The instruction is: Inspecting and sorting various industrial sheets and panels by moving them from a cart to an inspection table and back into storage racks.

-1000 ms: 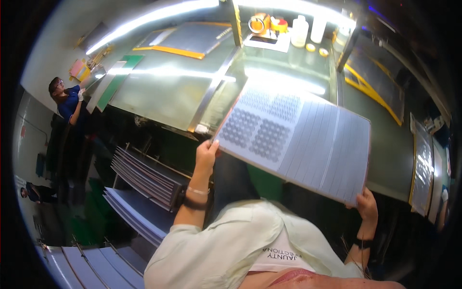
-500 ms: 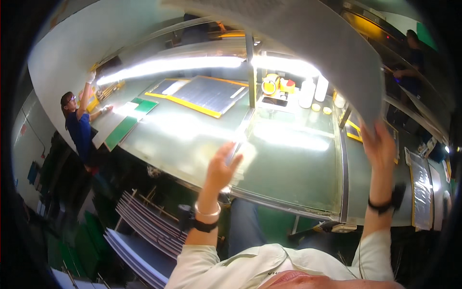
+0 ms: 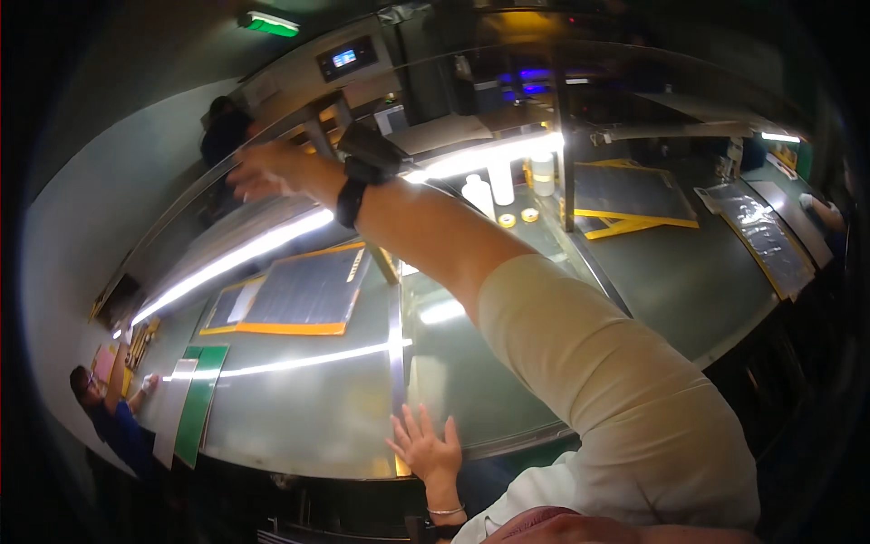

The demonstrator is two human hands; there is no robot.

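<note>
My left hand (image 3: 426, 444) rests with fingers spread at the near edge of the glass-topped table (image 3: 299, 408), beside a metal divider strip (image 3: 396, 363). It holds nothing. My right arm reaches across the view to the upper left. My right hand (image 3: 263, 170), somewhat blurred, is up by the rail above the light tube (image 3: 236, 263); its fingers look apart and nothing shows in them. Below that hand a greyish flat surface is smeared and partly hidden. Dark framed sheets with orange-yellow edges (image 3: 304, 290) lie on the table's left half.
White bottles (image 3: 478, 195) and tape rolls (image 3: 506, 220) stand under the lamp. Another dark framed sheet (image 3: 630, 193) lies at the right, near a glossy clear-wrapped panel (image 3: 757, 236). A co-worker (image 3: 113, 417) handles green boards (image 3: 201, 399) at far left. A metal post (image 3: 564, 163) rises mid-table.
The large grey panel my right hand held at upper right is out of that hand. My right arm has swung to the upper left; my left hand has lowered to the table edge. The view has turned.
</note>
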